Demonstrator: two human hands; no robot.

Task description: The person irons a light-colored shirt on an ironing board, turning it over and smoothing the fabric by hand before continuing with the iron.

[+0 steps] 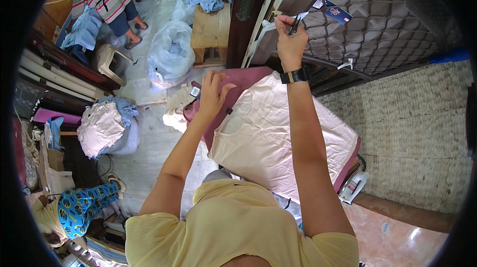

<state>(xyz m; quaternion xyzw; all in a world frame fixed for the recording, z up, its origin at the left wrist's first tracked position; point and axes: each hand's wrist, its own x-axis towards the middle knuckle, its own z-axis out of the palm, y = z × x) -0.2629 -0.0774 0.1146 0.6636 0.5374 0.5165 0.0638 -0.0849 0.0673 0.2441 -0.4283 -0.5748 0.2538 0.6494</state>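
Observation:
My right hand point(292, 45) is raised by the metal grille gate point(367, 18), closed round small dark thread snips point(294, 25). White strip-like material shows at its fingertips, and a dark blue card tag point(339, 15) hangs on the grille just beyond. My left hand point(213, 94) hovers with fingers apart over the far left corner of a maroon cloth point(248, 79), apparently holding nothing. Beside it lies a small dark tag with a white square point(195, 91). A cream garment point(263, 135) is spread over the maroon cloth in front of me, a small black label at its neckline.
A white iron-like appliance point(354, 187) stands at the right end of the cloth. Bundled garments point(102, 127) sit on the left floor. A wooden bench point(211, 28) bears blue cloth, beside a clear plastic bag point(170, 53). Two people are nearby, one far left, one lower left.

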